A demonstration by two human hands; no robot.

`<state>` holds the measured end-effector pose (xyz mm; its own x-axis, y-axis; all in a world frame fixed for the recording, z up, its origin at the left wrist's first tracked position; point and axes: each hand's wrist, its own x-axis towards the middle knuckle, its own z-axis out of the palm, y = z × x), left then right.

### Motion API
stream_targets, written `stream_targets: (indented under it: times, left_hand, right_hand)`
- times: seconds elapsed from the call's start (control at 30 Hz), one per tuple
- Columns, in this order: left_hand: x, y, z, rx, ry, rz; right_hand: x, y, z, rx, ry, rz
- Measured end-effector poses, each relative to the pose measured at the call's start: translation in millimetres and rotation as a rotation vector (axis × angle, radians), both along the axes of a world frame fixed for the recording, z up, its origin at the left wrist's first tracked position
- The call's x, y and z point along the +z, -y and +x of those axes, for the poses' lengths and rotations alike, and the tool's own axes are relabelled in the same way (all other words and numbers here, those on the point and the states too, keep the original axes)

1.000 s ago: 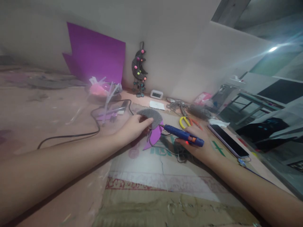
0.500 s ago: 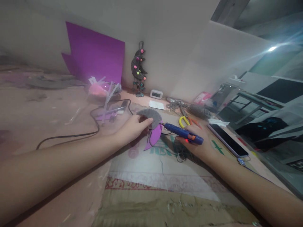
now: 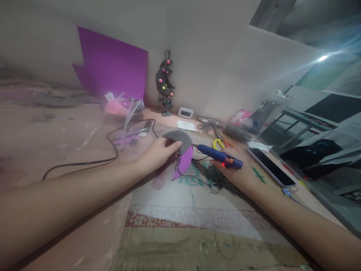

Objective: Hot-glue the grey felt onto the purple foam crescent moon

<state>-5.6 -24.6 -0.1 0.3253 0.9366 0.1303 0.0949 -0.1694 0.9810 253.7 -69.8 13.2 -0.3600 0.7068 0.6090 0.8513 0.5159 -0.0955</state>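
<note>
At dial centre, slim purple card-like crescent point(image 3: 186, 160), upper part wrapped in grey yarn point(image 3: 186, 142), sits held in left hand point(image 3: 165, 150), thumb on top, fingers mostly hidden; bare tip points to 7 o'clock. Right hand point(image 3: 235, 174), at 4 o'clock, wraps round dark-blue plastic glue gun point(image 3: 217, 155). I see small change: nozzle point(image 3: 195, 145), over purple edge one second ago, now sits higher, by outer rim. Crescent barely shifts. I judge gun is easing off wrap's end; contact or laid glue, I cannot tell.
</note>
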Motion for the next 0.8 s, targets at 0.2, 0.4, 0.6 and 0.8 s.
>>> stream_targets:
  times: [0.2,0.4,0.6,0.8]
  left_hand:
    - [-3.6,-0.4,-1.1,0.0,0.001,0.014]
    - [-3.4,0.7,0.3,0.016,0.025,-0.026]
    - [-3.0,1.3,1.0,0.023,0.036,-0.049]
    - [-0.6,1.8,1.4,0.031,0.063,-0.072]
  right_hand:
    - [-3.8,-2.6,3.1,-0.025,-0.026,-0.019]
    - [-3.2,-2.2,2.5,-0.051,-0.06,-0.061]
    - [-0.2,1.9,-2.0,-0.037,-0.164,-0.065]
    - [4.0,6.0,-4.7,-0.003,-0.141,-0.078]
